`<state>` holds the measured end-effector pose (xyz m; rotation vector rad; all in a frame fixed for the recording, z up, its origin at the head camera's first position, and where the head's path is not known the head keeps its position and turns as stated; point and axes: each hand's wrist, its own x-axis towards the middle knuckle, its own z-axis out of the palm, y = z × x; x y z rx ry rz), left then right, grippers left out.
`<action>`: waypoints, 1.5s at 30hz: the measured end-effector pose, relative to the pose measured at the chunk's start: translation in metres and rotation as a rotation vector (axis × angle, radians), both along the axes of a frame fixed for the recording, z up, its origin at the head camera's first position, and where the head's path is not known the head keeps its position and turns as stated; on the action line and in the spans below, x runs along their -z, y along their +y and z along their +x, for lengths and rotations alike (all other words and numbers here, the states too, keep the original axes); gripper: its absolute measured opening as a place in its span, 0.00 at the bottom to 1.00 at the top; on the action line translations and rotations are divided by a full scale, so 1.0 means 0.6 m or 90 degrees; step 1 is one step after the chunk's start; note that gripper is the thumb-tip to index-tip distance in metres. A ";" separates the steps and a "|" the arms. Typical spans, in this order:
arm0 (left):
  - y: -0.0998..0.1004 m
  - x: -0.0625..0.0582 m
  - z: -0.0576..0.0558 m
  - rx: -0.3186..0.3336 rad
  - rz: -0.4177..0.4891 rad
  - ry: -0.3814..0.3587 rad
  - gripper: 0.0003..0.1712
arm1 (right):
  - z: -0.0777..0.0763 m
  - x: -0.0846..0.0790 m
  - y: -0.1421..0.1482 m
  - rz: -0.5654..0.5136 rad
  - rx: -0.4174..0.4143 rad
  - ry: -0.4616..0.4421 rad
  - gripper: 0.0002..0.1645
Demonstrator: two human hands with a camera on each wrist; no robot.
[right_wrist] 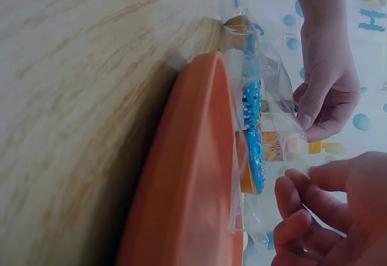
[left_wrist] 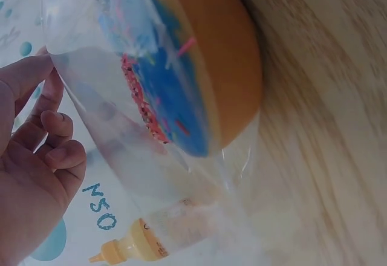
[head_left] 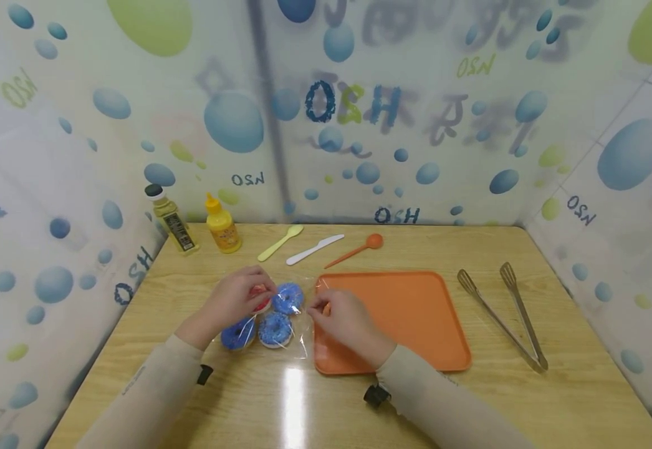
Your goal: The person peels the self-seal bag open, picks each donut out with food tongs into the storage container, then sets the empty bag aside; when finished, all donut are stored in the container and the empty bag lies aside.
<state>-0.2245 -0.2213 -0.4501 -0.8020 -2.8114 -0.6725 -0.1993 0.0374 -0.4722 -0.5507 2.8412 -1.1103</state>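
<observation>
A clear plastic bag (head_left: 303,340) lies on the table around several toy donuts: a light blue donut (head_left: 288,298), a sprinkled blue donut (head_left: 275,329), a darker blue donut (head_left: 238,333) and a red donut (head_left: 261,303) partly behind the fingers. My left hand (head_left: 239,293) pinches the bag's upper edge between thumb and index finger; the left wrist view shows the film (left_wrist: 91,97) pulled up from there. Loosely curled, my right hand (head_left: 345,321) hovers over the left edge of an orange tray (head_left: 393,299). In the right wrist view nothing shows between its fingertips (right_wrist: 289,181).
At the back left stand an oil bottle (head_left: 176,224) and a yellow squeeze bottle (head_left: 222,227). A yellow spoon (head_left: 278,244), a white knife (head_left: 315,249) and an orange spoon (head_left: 359,248) lie along the back. Metal tongs (head_left: 519,324) lie spread right of the tray.
</observation>
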 end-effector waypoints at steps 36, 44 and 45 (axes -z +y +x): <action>0.004 -0.010 0.002 -0.016 0.022 -0.019 0.01 | 0.016 -0.015 0.030 -0.278 -0.005 -0.088 0.04; -0.002 -0.007 0.002 -0.027 0.023 -0.021 0.00 | 0.013 -0.014 0.119 -0.129 0.074 -0.061 0.04; -0.003 -0.007 0.004 -0.030 0.023 -0.023 0.01 | 0.013 -0.012 0.131 -0.118 0.078 -0.054 0.04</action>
